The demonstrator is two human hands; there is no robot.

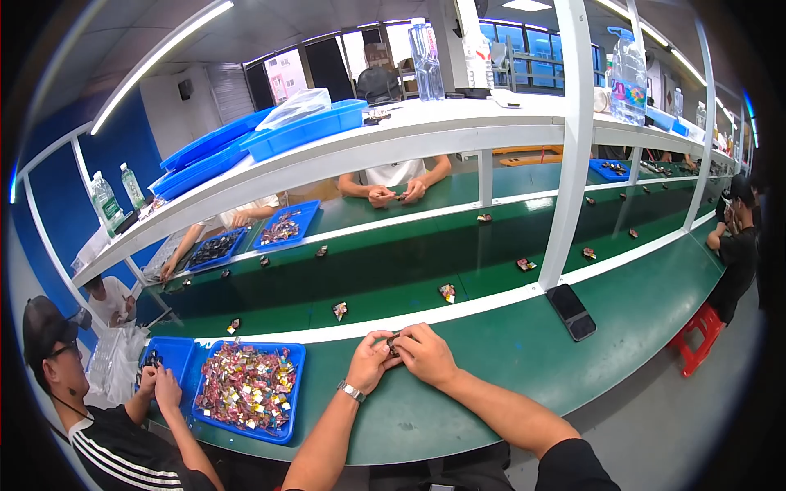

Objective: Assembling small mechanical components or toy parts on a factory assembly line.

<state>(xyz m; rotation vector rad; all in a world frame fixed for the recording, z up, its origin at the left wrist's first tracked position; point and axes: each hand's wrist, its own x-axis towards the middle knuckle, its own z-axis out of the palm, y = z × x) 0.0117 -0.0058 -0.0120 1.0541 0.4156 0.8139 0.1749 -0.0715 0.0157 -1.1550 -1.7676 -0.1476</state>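
Above the green bench, just short of the belt, my left hand (371, 362) and my right hand (427, 355) meet with fingers closed. Between their fingertips is a small dark part (393, 347), pinched from both sides. Its details are mostly covered by the fingers. To the left of my left hand stands a blue tray (300, 383), heaped with small pink, white and yellow pieces (246, 386) that look like little wired electronic parts. A watch with a metal band (352, 391) is on my left wrist.
A dark phone (571, 313) lies to the right, by a white post (565, 164). Beyond runs a green conveyor belt (385, 282) carrying spaced small parts (447, 293). Co-workers sit at left and across. A white shelf (393, 131) overhead holds blue trays (307, 131) and bottles (426, 61).
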